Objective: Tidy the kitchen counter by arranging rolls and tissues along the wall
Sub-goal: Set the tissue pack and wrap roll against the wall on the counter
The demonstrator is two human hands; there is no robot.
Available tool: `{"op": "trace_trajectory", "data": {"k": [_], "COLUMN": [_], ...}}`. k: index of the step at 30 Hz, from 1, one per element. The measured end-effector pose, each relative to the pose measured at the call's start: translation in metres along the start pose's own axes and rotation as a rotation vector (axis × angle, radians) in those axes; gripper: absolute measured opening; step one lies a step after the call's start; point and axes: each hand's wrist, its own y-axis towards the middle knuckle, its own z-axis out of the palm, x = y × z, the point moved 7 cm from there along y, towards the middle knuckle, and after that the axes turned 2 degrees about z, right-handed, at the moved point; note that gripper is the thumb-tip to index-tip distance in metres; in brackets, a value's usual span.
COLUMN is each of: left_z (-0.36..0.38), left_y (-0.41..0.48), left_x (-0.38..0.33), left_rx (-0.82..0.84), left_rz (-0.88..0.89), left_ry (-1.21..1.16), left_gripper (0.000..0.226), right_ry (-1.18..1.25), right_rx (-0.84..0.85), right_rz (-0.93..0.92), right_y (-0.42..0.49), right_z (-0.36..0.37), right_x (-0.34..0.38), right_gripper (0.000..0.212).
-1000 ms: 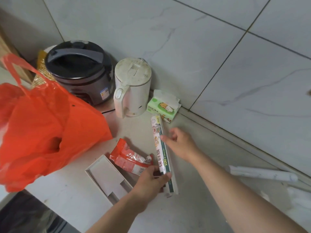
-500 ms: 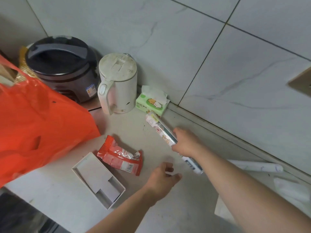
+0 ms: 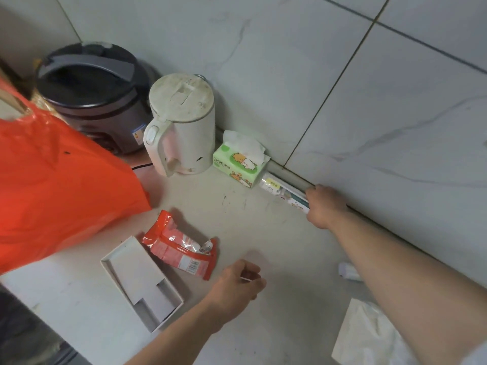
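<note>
A long printed cling-film roll box (image 3: 283, 192) lies along the base of the tiled wall, its left end touching the green tissue pack (image 3: 241, 164). My right hand (image 3: 325, 205) is closed over the box's right part, pressing it toward the wall; the rest of the box is hidden under the hand and arm. My left hand (image 3: 241, 281) hovers low over the counter in the middle, fingers loosely curled, holding nothing. A white roll (image 3: 347, 271) peeks out from behind my right forearm. Loose white tissue (image 3: 369, 335) lies at the bottom right.
A white kettle (image 3: 181, 127) and a dark rice cooker (image 3: 92, 93) stand against the wall at the left. An orange plastic bag (image 3: 58, 185) fills the left side. A red snack wrapper (image 3: 181, 246) and an open white box (image 3: 142, 281) lie near the counter's front edge.
My right hand carried the roll box from the middle of the counter to the wall beside the tissue pack. My left hand let go of it and drew back.
</note>
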Motion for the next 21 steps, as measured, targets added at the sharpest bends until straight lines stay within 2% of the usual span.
{"op": "trace_trajectory", "data": {"k": [4, 12, 21], "left_z": [0.005, 0.015, 0.011], "left_y": [0.004, 0.005, -0.001], "left_x": [-0.002, -0.002, 0.000], "left_rx": [-0.021, -0.010, 0.010], "left_rz": [0.000, -0.029, -0.026], "left_ry": [0.032, 0.076, 0.076], "left_gripper": [0.017, 0.016, 0.028], "right_ry": [0.055, 0.007, 0.133], "right_rx": [-0.028, -0.237, -0.203], "right_rz": [0.028, 0.144, 0.182], "right_y": [0.003, -0.006, -0.019], "right_z": [0.007, 0.005, 0.012], "right_x": [-0.001, -0.004, 0.001], "right_gripper": [0.038, 0.036, 0.036]}}
